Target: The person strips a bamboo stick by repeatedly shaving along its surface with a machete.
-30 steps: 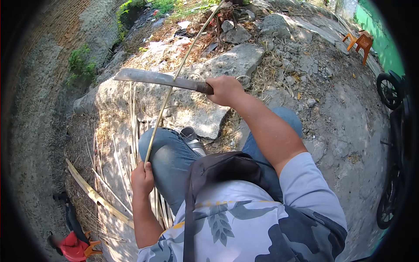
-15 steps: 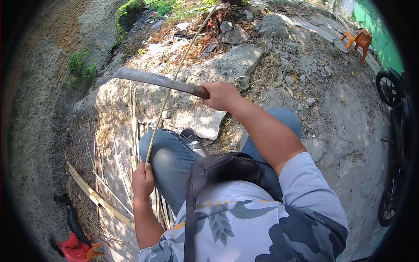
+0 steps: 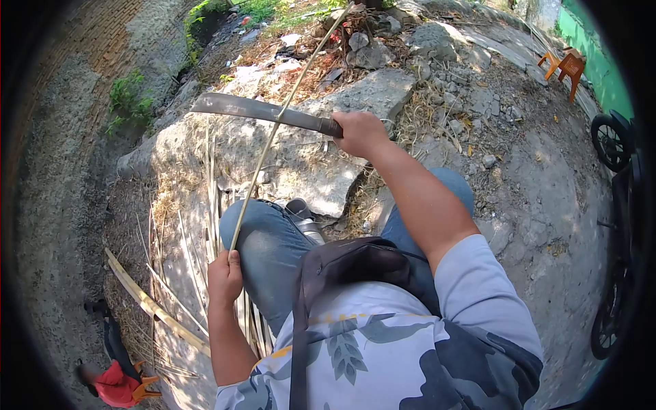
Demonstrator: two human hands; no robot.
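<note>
My right hand (image 3: 362,134) is closed around the dark handle of a machete (image 3: 246,108), whose broad blade points left. A long thin bamboo strip (image 3: 263,156) runs from my left hand (image 3: 224,279) over my knee and up past the blade to the top of the view. My left fingers are wrapped around its lower end. The blade crosses the strip about midway and appears to touch it. Several more bamboo strips (image 3: 193,263) lie on the ground beside my left leg, with a wider split bamboo piece (image 3: 154,307) farther left.
A large concrete slab (image 3: 321,178) lies before my knees. Rubble (image 3: 437,44) and litter are beyond it. At lower left, a person in a red shirt (image 3: 117,384) sits on an orange chair. A motorcycle (image 3: 615,225) and orange stool (image 3: 570,68) stand at right.
My right hand and the machete have shifted slightly right and up along the bamboo strip, and the blade has tilted. My left hand keeps its hold in nearly the same place.
</note>
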